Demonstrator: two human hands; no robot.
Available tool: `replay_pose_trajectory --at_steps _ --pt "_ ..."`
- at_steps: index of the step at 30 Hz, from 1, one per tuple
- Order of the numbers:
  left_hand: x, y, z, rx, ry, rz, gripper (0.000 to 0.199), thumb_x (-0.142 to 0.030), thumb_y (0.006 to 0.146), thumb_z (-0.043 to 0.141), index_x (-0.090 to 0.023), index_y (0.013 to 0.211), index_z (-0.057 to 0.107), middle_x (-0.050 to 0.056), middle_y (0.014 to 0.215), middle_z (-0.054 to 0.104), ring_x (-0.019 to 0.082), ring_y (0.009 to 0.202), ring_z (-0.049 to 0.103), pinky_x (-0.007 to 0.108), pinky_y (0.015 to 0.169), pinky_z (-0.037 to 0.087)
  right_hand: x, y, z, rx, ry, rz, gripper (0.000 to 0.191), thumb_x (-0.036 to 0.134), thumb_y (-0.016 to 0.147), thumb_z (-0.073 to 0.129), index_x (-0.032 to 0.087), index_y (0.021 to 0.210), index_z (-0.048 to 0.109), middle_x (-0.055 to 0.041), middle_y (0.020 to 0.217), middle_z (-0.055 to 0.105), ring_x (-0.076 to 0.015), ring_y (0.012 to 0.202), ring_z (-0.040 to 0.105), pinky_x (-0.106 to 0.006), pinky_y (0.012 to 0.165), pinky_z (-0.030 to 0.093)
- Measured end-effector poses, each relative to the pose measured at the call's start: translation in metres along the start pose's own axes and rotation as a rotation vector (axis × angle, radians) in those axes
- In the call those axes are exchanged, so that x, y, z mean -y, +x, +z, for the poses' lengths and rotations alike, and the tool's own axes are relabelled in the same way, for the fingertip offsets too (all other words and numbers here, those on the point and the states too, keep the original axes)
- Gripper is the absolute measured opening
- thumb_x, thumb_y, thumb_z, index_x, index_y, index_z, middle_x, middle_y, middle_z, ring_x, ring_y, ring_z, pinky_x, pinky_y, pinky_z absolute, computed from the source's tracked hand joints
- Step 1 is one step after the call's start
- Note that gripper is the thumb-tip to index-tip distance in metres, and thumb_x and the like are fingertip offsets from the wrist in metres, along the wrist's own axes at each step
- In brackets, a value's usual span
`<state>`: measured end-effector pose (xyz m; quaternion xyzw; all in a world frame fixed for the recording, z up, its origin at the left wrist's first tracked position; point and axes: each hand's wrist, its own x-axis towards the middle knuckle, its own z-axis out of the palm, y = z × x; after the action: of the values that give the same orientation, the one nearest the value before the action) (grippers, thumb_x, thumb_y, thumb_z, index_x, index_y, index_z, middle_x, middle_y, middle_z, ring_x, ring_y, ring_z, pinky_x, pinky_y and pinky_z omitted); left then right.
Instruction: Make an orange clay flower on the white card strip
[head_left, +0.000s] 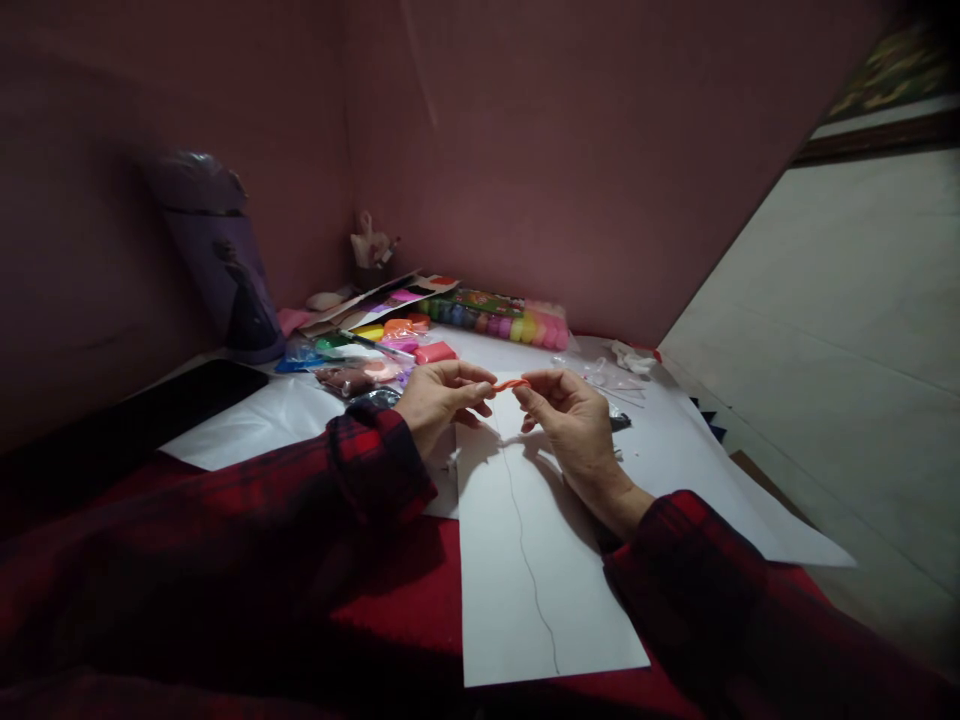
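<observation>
A short orange twisted strand is stretched between my two hands, above a white sheet. My left hand pinches its left end between thumb and fingers. At the right end, my right hand is closed on it with thumb and index finger. Beneath my hands lies the white paper strip, with a thin wavy line drawn down its length. The top of that line lies in the shadow of my hands.
Colored clay packets lie behind my left hand, near a long pack of colored sticks. A purple container stands at the back left, above a dark flat object. Crumpled white tissue sits at the right.
</observation>
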<state>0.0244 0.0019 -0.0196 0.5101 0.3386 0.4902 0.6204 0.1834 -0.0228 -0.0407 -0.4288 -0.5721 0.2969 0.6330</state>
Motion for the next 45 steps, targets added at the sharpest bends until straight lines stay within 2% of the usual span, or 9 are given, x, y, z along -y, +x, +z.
replay_pose_trajectory --at_steps 7,10,16,19,22,29,35,40,45 --pt "0.002 -0.001 -0.001 0.117 0.01 0.003 0.028 -0.021 0.062 0.079 -0.011 0.086 0.067 -0.002 0.057 0.06 0.008 0.044 0.053 0.022 0.043 0.044 0.005 -0.004 0.004 0.135 0.07 0.006 0.015 0.025 0.072 0.072 0.017 0.082 0.063 -0.0006 0.076 0.064 -0.0115 0.06 0.057 -0.024 0.047 0.05" --pt "0.002 -0.003 0.001 0.156 0.083 0.016 0.028 -0.029 0.063 0.078 -0.009 0.079 0.066 -0.001 0.054 0.059 0.008 0.041 0.05 0.02 0.04 0.04 0.006 -0.006 0.005 0.184 0.065 -0.028 0.013 0.024 0.073 0.072 0.018 0.081 0.064 -0.0001 0.074 0.064 -0.0124 0.061 0.057 -0.024 0.048 0.049" --pt "0.0 -0.005 0.003 0.148 0.125 0.009 0.032 -0.038 0.065 0.076 -0.01 0.068 0.062 -0.001 0.049 0.055 0.007 0.039 0.048 0.019 0.038 0.038 0.005 -0.012 0.003 0.175 -0.17 -0.129 0.017 0.024 0.078 0.068 0.021 0.094 0.064 -0.0012 0.079 0.067 -0.0131 0.062 0.06 -0.025 0.054 0.048" --pt "0.001 -0.005 0.002 0.164 0.111 -0.026 0.033 -0.039 0.065 0.076 -0.01 0.065 0.061 0.0 0.052 0.058 0.007 0.039 0.049 0.019 0.038 0.038 0.006 -0.013 0.002 0.192 -0.223 -0.175 0.008 0.025 0.082 0.065 0.019 0.086 0.064 -0.0013 0.075 0.067 -0.0139 0.065 0.062 -0.026 0.057 0.049" --pt "0.002 -0.005 0.001 0.186 0.078 -0.059 0.035 -0.042 0.066 0.075 -0.01 0.063 0.061 0.002 0.057 0.061 0.008 0.042 0.052 0.021 0.04 0.043 0.007 -0.012 0.002 0.181 -0.258 -0.193 0.008 0.026 0.085 0.062 0.019 0.082 0.063 -0.0005 0.073 0.066 -0.0129 0.063 0.061 -0.025 0.057 0.048" --pt "0.001 -0.002 0.001 0.173 0.04 -0.02 0.022 -0.028 0.066 0.076 -0.009 0.068 0.065 0.003 0.06 0.062 0.008 0.044 0.053 0.02 0.043 0.041 0.009 -0.011 0.003 0.145 -0.211 -0.13 0.012 0.029 0.084 0.062 0.018 0.081 0.062 -0.0007 0.072 0.064 -0.0117 0.058 0.056 -0.024 0.051 0.047" --pt "0.001 -0.001 0.002 0.041 0.01 0.007 0.009 -0.016 0.069 0.07 -0.009 0.07 0.064 0.002 0.058 0.062 0.008 0.043 0.052 0.02 0.043 0.041 0.006 -0.005 0.002 0.048 -0.043 -0.024 0.012 0.027 0.08 0.064 0.017 0.078 0.06 0.0005 0.069 0.062 -0.0094 0.049 0.052 -0.023 0.043 0.045" --pt "0.0 -0.002 0.0 0.057 -0.038 -0.032 0.017 -0.019 0.068 0.073 -0.008 0.08 0.067 0.004 0.062 0.064 0.009 0.046 0.055 0.021 0.045 0.044 0.001 -0.002 0.0 0.046 -0.059 -0.01 0.014 0.03 0.081 0.065 0.016 0.081 0.062 0.0011 0.064 0.06 -0.0091 0.049 0.05 -0.021 0.041 0.04" --pt "0.0 -0.004 0.001 0.093 -0.056 -0.061 0.027 -0.019 0.064 0.078 -0.008 0.086 0.067 0.002 0.057 0.063 0.009 0.043 0.054 0.021 0.044 0.043 0.002 -0.004 0.001 0.113 -0.044 -0.013 0.019 0.035 0.083 0.063 0.016 0.083 0.063 0.0004 0.068 0.06 -0.0098 0.05 0.052 -0.022 0.044 0.045"
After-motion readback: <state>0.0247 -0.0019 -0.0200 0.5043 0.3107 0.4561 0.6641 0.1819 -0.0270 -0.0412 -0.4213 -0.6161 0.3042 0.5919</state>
